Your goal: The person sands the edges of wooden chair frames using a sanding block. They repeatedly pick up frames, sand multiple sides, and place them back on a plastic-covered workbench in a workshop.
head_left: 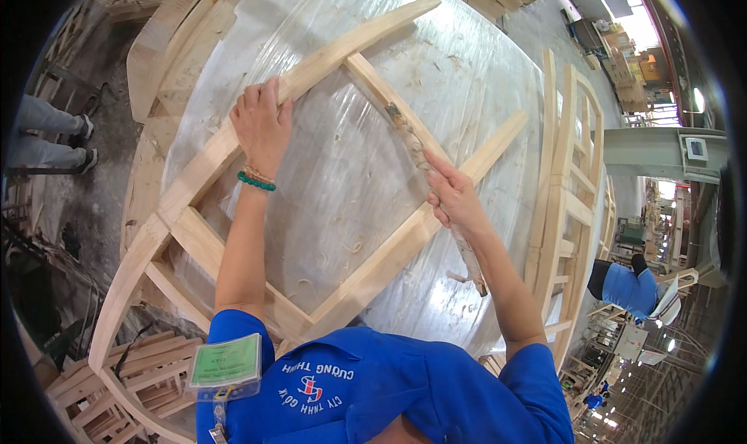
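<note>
A pale wooden chair frame (pixel 383 259) lies on its side across the plastic-covered table. My left hand (pixel 261 126) is closed over its long upper beam, thumb on the inner side. A bracelet of beads circles that wrist. In my right hand (pixel 453 193) is a long, thin stick-like tool (pixel 410 142) wound with a pale strip. Its dark far end lies against the narrow crossbar (pixel 397 101), and its tail sticks out below my fist along the forearm. Which kind of tool it is, I cannot make out.
Curled wood shavings (pixel 354 248) are scattered on the table's plastic sheet (pixel 467 63). More chair frames (pixel 572 203) stand along the right edge. Stacked wooden parts (pixel 124 382) sit at lower left. A person's legs (pixel 50 133) show at far left, another person in blue (pixel 629 287) at right.
</note>
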`<state>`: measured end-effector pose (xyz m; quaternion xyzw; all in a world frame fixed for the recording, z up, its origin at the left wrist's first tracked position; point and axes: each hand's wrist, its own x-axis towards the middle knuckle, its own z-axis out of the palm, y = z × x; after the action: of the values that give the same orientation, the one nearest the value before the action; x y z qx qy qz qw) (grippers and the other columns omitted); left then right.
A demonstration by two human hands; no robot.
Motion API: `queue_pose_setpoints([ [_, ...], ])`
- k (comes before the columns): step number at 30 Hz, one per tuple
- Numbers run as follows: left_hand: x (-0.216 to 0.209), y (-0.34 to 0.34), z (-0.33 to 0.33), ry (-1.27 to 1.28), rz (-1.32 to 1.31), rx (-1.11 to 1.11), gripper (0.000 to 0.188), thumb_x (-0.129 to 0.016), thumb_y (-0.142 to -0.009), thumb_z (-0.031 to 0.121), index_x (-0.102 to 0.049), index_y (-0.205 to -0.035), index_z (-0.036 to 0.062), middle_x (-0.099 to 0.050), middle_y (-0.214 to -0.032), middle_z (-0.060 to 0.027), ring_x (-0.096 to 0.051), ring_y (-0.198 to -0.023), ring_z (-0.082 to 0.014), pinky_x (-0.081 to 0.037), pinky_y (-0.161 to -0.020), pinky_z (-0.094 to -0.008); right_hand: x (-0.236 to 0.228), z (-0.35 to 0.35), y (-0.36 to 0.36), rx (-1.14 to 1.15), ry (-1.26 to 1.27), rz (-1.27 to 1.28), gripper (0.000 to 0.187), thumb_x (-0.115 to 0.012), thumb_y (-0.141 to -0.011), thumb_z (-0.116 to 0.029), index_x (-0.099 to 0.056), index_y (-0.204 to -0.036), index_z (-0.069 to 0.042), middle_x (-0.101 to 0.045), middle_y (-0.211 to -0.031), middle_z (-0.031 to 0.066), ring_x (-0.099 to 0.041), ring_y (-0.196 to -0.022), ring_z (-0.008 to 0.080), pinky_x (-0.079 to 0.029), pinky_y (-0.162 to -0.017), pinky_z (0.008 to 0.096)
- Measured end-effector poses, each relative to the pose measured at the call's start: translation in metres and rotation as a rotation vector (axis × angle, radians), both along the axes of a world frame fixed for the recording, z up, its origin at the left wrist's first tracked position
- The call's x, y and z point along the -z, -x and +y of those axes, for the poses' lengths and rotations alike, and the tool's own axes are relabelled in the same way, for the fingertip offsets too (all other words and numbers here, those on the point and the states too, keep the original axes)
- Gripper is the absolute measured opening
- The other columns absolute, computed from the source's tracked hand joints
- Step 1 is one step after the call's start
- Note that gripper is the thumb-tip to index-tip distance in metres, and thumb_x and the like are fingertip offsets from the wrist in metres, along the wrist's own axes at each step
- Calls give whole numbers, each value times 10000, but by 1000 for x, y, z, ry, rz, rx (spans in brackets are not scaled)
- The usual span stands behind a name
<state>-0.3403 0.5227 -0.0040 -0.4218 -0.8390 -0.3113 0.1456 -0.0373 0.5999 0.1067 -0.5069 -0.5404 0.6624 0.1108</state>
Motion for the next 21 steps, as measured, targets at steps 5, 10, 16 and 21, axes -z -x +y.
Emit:
queue_pose_setpoints([
  [5,0,0,-2,-12,1,-25,444,-703,-803,267,-594,-1218,151,-571,-1042,-35,-535,-1014,-238,-386,-875,-407,0,-1,8,41,83,37,441,-488,-998,-168,-437,-1435,-150,-461,-678,-17,-390,-460,44,-318,-353,192],
  [10,-1,-5,5,-28,-3,-3,446,-696,-811,264,-585,-1228,151,-572,-1048,-32,-536,-1022,-237,-385,-882,-410,40,11,9,-136,-178,45,451,-472,-997,-170,-421,-1445,-148,-461,-646,-20,-360,-414,40,-314,-354,205],
  [16,0,2,-4,-13,8,-19,437,-679,-831,263,-568,-1239,154,-570,-1062,-27,-535,-1029,-233,-381,-888,-398,3,-14,34,-274,12,33,462,-469,-996,-147,-405,-1454,-146,-450,-665,-28,-360,-439,33,-302,-354,197],
  [21,-1,-1,-2,-17,22,-8,442,-663,-843,298,-575,-1250,152,-584,-1062,-30,-546,-1018,-240,-398,-872,-402,0,-17,-18,-26,2,-3,466,-483,-1003,-173,-394,-1459,-145,-436,-694,-34,-384,-505,30,-297,-348,183],
])
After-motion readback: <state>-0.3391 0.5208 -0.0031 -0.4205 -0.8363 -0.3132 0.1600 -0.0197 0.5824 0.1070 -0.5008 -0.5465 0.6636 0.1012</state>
